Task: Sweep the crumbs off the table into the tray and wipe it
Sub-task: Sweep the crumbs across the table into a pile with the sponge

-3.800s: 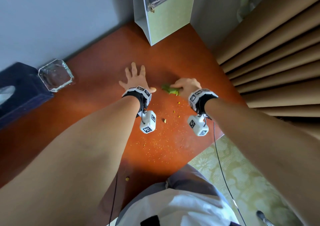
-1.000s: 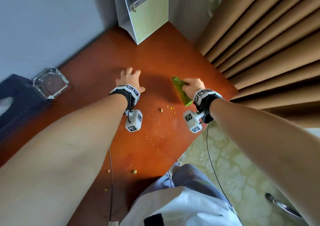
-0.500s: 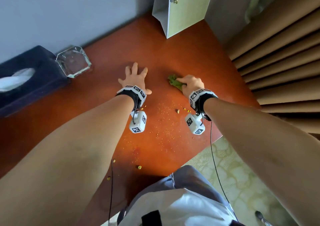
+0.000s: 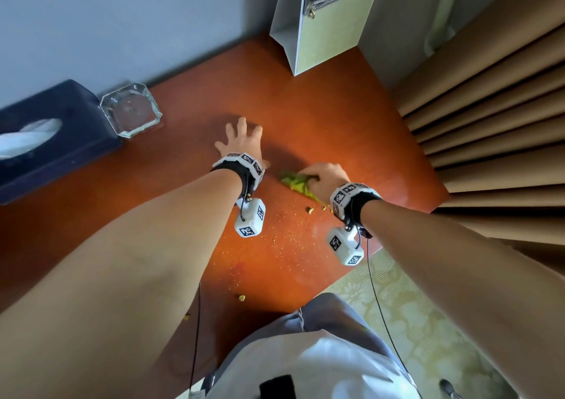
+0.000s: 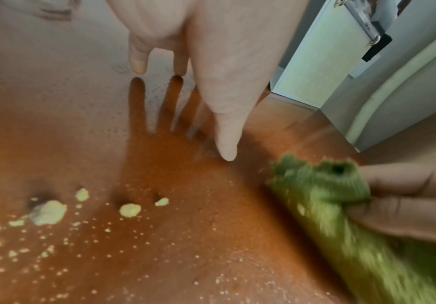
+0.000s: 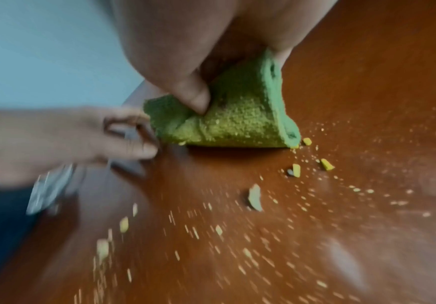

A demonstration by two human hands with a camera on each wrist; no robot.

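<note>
Green cloth down among the crumbs

The right hand [image 4: 324, 177] pinches a bunched green cloth [image 4: 295, 181], thumb dug into its fold, and its lower edge touches the desk [image 4: 336, 129]. Just left of it the left hand [image 4: 240, 140] lies flat, fingers spread and straight, holding nothing. Yellow crumbs [image 4: 309, 210] sit just behind the cloth, with fine grit scattered nearer the person. A glass tray [image 4: 131, 110] stands well left of the left hand, against a dark tissue box [image 4: 58, 129]

Bright daylight, soft shadows under the left hand [image 5: 198, 51]; wrist views motion-blurred, head view bowed at edges.
</note>
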